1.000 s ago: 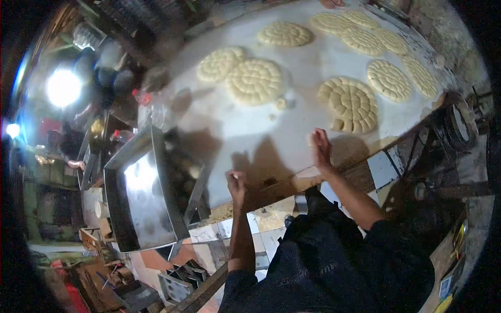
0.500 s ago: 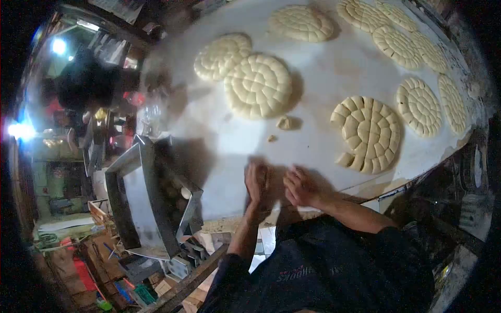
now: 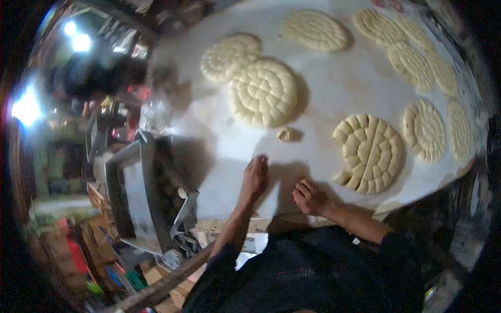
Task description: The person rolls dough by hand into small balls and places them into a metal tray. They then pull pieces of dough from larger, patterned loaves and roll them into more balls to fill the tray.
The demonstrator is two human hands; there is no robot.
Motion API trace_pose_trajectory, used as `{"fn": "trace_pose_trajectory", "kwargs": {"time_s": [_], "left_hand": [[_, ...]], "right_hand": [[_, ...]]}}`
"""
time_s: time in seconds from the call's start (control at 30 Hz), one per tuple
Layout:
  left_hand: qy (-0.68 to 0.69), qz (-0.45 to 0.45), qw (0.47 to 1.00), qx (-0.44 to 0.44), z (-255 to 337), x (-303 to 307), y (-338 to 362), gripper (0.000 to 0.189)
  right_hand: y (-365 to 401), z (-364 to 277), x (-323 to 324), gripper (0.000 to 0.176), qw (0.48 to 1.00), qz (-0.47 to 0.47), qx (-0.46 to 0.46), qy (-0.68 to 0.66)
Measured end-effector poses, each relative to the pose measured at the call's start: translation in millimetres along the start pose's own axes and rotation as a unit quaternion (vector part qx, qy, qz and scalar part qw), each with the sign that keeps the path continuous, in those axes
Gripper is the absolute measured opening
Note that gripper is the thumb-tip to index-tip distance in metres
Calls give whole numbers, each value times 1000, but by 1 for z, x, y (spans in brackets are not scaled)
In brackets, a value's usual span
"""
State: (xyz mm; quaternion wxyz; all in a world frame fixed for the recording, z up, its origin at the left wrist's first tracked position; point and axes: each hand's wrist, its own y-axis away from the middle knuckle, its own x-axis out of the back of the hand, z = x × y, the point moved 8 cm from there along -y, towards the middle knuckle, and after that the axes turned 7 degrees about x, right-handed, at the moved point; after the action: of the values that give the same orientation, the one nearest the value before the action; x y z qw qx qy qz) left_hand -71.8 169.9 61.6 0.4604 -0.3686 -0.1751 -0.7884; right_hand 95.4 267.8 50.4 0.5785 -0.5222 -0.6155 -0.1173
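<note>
My left hand [image 3: 255, 178] is closed over the pale worktable [image 3: 209, 156], its fingertips pinched together. What it holds, if anything, I cannot make out. To its right my right hand [image 3: 309, 197] is curled, and the inside of its grip is hidden. Beyond the left fingertips lies a small dough piece [image 3: 285, 134]. A round dough slab [image 3: 369, 151], cut into segments and partly taken away on its left side, rests right of my right hand. Another cut dough round [image 3: 263, 93] overlaps a paler dough round [image 3: 228, 56] farther off.
More scored dough rounds [image 3: 316, 30] lie toward the far side, with several along the right edge, including one dough round [image 3: 424, 130]. A metal-framed machine [image 3: 138, 193] stands left of the table. Clear plastic [image 3: 155, 116] sits near the table's left edge.
The tiny dough bit near my left hand no longer shows on the table. My hands have moved slightly apart, the right one a little toward me. The view has shifted.
</note>
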Motion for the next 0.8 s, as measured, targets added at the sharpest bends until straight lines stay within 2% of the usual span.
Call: {"fn": "trace_pose_trajectory", "kwargs": {"time_s": [0.03,0.07,0.1,0.13,0.2,0.27,0.33,0.4,0.47,0.53,0.6,0.67,0.7,0.73,0.77,0.8], "left_hand": [[25,21,998,-57,-5,24,25,13],[3,-16,1000,-14,-22,36,46,15],[-61,3,995,-83,-56,39,74,20],[-233,38,963,-129,-41,57,79,22],[-317,37,944,-90,-113,58,67,21],[-118,77,990,-7,-109,82,14,20],[-88,207,974,-31,-78,76,-16,19],[13,129,990,63,-81,45,-19,22],[-11,44,993,106,-82,12,19,22],[-28,55,993,101,-98,37,30,25],[-66,40,993,83,-126,73,56,32],[-101,8,993,58,-150,85,70,39],[27,71,987,140,-174,80,54,33],[153,119,956,220,-197,68,35,26],[166,83,960,212,-178,64,16,26],[-4,120,988,92,-117,86,-7,20]], "right_hand": [[9,1,2,19,999,-34,11,3],[14,6,4,17,997,-68,26,7],[8,16,18,17,997,-74,29,2],[-3,25,22,17,996,-74,56,7],[-23,59,32,13,994,13,-97,38],[-54,67,16,16,994,16,-112,7],[-73,72,0,18,981,37,-189,14],[-69,47,-15,18,984,14,-180,1],[-49,18,-28,18,997,-24,-79,-13],[-21,30,-18,17,996,-66,-35,-40],[3,60,-18,17,993,-92,-44,-52],[-34,88,12,9,990,-21,-138,34],[-55,95,16,10,985,30,-163,42],[-72,95,18,12,976,80,-196,57],[-80,93,9,12,965,118,-222,76],[-81,89,5,12,951,157,-246,103]]}}
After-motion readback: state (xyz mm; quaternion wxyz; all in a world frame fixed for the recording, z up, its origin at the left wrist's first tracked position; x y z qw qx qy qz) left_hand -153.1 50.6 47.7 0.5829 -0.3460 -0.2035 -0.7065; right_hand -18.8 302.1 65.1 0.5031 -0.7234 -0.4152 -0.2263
